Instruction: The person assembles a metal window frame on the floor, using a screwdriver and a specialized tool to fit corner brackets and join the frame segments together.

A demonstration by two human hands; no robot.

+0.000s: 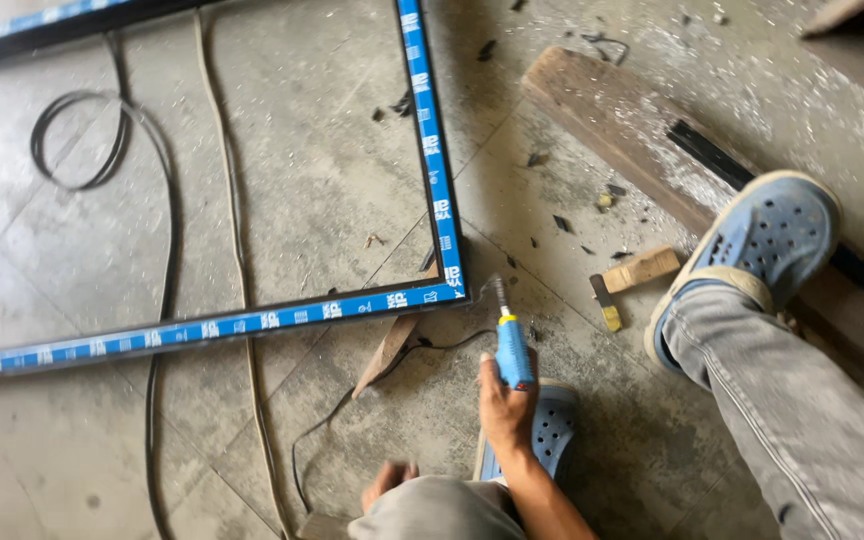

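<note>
The right hand [508,405] has its grip closed around a blue tool [513,352], tip just beside the frame corner [455,290]. Bare floor [332,170] lies beyond it. The left hand [388,478] rests near the knee, grip unclear.

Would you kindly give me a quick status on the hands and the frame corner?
Right hand grips blue screwdriver, tip by frame corner. Left hand low, empty. Wood scrap under corner.
</note>
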